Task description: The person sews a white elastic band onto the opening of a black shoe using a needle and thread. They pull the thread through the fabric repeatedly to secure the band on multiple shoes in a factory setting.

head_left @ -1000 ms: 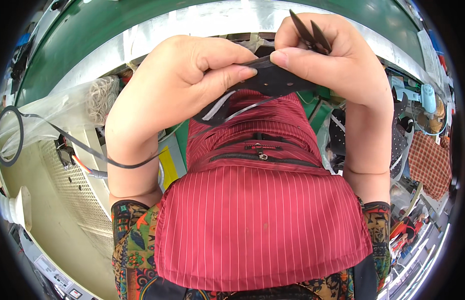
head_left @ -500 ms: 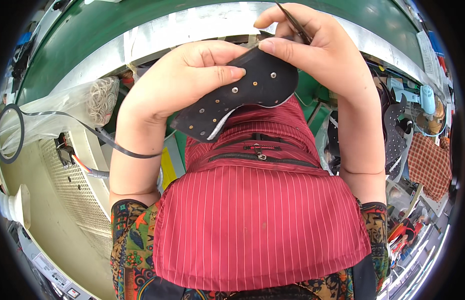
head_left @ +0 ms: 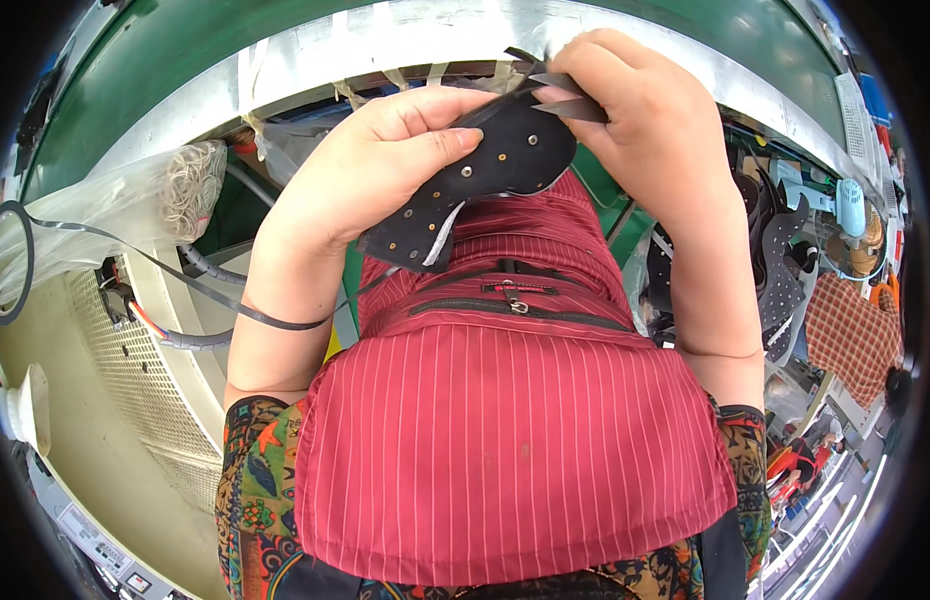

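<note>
My left hand (head_left: pixel 385 150) is closed on a black studded piece (head_left: pixel 490 170) of leather-like material, thumb on its face and fingers behind. Small silver and gold-coloured studs dot it, and a pale lining shows at its lower edge. A narrow black strip runs along its upper edge, and a loose strip end (head_left: pixel 525 56) sticks up past the corner. My right hand (head_left: pixel 650 115) is closed round a pair of small dark snips (head_left: pixel 575 106). Their blades are parted and point left, right at the strip by the piece's upper corner. The handles are hidden in my palm.
A long black strip (head_left: pixel 170 262) loops at the left and crosses my left forearm. A clear bag (head_left: pixel 190 190) of coiled cord lies beside it. Ahead runs a metal table edge (head_left: pixel 315 55). More studded black pieces (head_left: pixel 780 265) and a checked cloth (head_left: pixel 855 335) are at the right.
My right hand has let go of the piece's edge and turned the snips from pointing upward to pointing left, blades parted at the strip. My left hand keeps its hold.
</note>
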Demonstrator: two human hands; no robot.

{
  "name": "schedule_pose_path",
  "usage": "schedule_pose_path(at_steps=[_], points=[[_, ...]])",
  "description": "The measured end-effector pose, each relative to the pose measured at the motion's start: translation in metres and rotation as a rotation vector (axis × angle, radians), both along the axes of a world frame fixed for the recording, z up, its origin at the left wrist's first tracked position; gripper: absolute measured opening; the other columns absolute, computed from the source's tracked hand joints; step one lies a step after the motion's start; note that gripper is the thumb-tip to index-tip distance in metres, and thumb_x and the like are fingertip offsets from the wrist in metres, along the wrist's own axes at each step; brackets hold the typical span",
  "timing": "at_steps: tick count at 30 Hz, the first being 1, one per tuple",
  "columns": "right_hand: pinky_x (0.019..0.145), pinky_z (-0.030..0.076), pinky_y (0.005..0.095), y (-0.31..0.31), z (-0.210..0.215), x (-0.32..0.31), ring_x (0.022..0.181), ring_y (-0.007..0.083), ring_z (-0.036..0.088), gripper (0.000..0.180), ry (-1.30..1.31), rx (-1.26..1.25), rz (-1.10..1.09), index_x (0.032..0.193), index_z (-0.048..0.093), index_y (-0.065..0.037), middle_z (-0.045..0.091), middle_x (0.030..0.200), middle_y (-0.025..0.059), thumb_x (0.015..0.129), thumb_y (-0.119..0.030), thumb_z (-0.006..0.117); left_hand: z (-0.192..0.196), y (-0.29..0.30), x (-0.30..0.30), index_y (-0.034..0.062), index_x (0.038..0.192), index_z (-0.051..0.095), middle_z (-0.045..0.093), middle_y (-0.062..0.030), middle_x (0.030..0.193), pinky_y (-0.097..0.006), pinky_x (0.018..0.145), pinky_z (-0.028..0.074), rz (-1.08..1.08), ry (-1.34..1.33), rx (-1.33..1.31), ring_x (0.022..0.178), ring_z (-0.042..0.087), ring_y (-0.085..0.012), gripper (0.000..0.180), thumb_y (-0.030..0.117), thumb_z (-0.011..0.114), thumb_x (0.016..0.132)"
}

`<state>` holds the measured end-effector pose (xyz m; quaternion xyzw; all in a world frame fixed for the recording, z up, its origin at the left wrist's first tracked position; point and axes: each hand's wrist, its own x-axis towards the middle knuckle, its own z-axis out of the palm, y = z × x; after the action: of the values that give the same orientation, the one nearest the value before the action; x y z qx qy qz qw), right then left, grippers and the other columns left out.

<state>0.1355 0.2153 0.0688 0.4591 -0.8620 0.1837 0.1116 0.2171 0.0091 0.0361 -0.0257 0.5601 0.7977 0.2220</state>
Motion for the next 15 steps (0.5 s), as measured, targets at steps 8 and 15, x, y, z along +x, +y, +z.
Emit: schedule_pose_path(at_steps=[8,15], points=[[0.054,0.035,0.0272,0.034,0.021,0.001,0.059,0.0131,0.043,0.015,-0.62,-0.039,-0.09,0.079,0.053,-0.002,0.045,0.063,0.0032,0.08,-0.01,0.066,-0.008,-0.013,0.004,-0.0027,0.122,0.053,0.064,-0.0053,0.104,-0.021,0.081,0.049,0.121,-0.044,0.007,0.09,0.061,-0.0083,0.033,0.004,0.05,0.09],[0.058,0.037,0.027,0.05,0.024,0.0,0.063,0.0134,0.046,0.017,-0.724,-0.099,0.062,0.083,0.057,0.0,0.049,0.07,0.0046,0.079,-0.012,0.067,-0.01,-0.006,0.0,-0.0026,0.123,0.052,0.064,-0.0056,0.104,-0.021,0.079,0.05,0.14,-0.012,-0.015,0.089,0.061,-0.0081,0.033,0.005,0.05,0.09]])
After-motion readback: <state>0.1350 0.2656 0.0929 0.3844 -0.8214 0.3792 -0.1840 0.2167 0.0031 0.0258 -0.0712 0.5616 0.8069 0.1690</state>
